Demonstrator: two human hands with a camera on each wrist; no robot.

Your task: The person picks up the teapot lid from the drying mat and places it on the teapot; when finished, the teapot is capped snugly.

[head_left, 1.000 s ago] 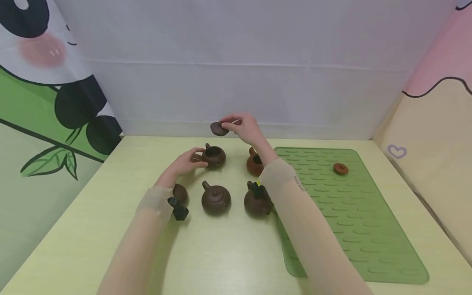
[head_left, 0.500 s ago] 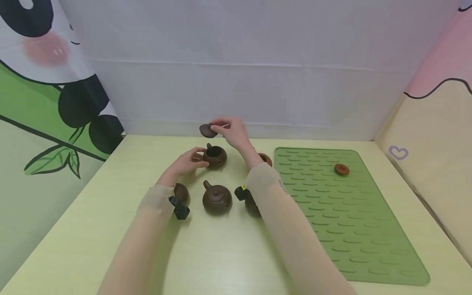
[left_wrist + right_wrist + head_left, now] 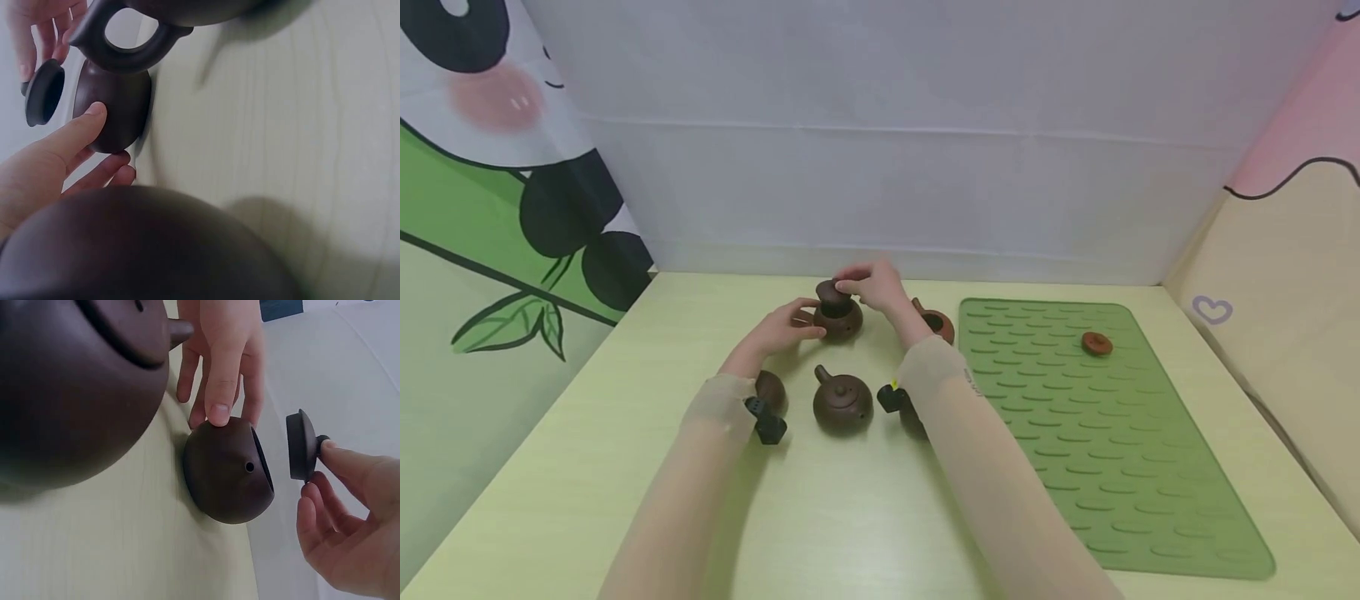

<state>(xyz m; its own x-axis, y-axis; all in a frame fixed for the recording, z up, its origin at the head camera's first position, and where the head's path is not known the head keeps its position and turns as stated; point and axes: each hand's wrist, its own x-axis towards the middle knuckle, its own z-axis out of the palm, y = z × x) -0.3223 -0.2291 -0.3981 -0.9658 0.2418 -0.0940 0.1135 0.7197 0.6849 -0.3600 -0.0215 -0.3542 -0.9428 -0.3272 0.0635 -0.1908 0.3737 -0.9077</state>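
A dark brown teapot [image 3: 842, 323] stands on the table near the back wall, its mouth uncovered. My left hand [image 3: 778, 328] holds its body, thumb on one side and fingers on the other, as the left wrist view [image 3: 47, 169] shows. Just above the mouth, my right hand [image 3: 880, 287] pinches the knob of a dark brown lid [image 3: 831, 292]. In the right wrist view the lid [image 3: 301, 447] is apart from the teapot [image 3: 222, 475], its flange facing the opening.
Nearer stand a lidded dark teapot [image 3: 842, 406], another dark teapot [image 3: 913, 419] partly behind my right sleeve, and a dark rounded piece [image 3: 771, 392] by my left wrist. A reddish-brown open teapot [image 3: 937, 325] is at right. Its colour matches a lid [image 3: 1097, 343] on the green mat [image 3: 1150, 467].
My right hand has brought the lid left, then down to just over the teapot's mouth. The left hand stays on the teapot.
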